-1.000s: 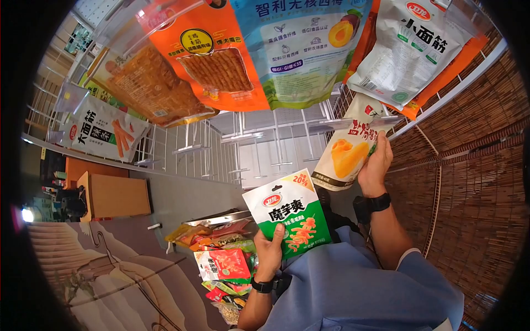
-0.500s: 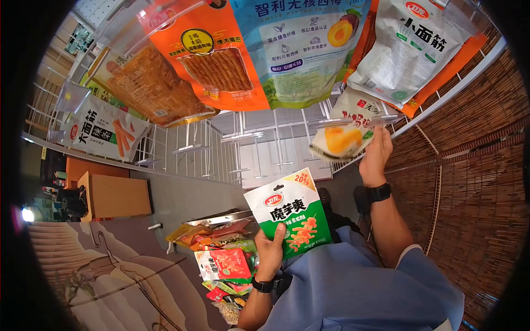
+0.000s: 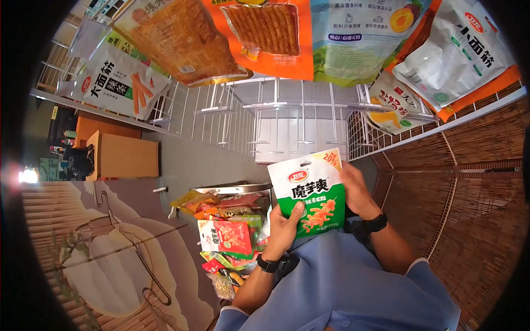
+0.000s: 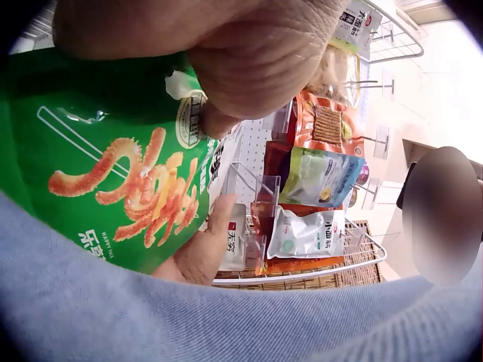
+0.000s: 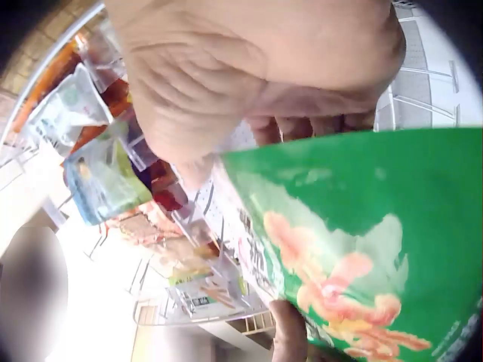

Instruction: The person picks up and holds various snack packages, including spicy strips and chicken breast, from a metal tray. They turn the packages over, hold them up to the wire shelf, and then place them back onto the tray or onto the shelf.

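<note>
A white-and-green snack bag [image 3: 314,215] with a picture of orange pieces is held upright in front of the blue shirt. My left hand [image 3: 284,229] grips its lower left side, the thumb lying across the front and the other fingers hidden behind. At the right edge, my right hand [image 3: 358,193] holds the same bag; its fingers [image 5: 290,127] go behind the bag and its thumb is near the edge. A beige snack bag [image 3: 381,117] hangs on the rack at the right, partly covered by a silver-white bag [image 3: 455,60] in front.
A white wire rack [image 3: 215,110] with hooks curves ahead, carrying orange [image 3: 270,41], blue-green [image 3: 359,47] and brown bags [image 3: 185,41]. Below left, a pile of snack bags with a red-and-white one [image 3: 225,237] lies beside me. A woven blind [image 3: 469,176] stands right.
My right hand has let go of the beige bag, now hanging on the rack, and has come down to the white-and-green bag. The head view has shifted, with the rack higher in it.
</note>
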A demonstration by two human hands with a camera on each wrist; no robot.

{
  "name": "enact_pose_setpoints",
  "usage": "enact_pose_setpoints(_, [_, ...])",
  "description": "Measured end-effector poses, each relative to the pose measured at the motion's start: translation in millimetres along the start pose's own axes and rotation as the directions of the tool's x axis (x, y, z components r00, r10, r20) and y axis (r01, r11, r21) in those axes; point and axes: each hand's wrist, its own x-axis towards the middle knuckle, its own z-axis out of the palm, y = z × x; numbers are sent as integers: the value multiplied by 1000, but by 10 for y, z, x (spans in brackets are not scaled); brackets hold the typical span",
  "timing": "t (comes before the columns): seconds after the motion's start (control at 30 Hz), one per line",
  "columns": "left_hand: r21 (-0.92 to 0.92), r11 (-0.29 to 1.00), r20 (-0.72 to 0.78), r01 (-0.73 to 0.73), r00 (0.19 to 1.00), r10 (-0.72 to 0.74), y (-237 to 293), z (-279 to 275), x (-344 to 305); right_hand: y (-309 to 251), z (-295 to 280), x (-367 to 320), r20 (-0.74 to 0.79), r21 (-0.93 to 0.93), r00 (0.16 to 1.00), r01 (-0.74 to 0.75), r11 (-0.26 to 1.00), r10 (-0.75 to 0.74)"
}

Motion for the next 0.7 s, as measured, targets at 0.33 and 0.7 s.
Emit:
enact_pose_setpoints(0.33, [-149,989,39,3,999,3,-23,-58,85,-521,302,206,-89,-466,877,382,798,-472])
enact_pose_setpoints(0.7, [-132,990,26,45,999,-41,-75,-122,33,-835,215,442,-93,-440,783,522,731,-616])
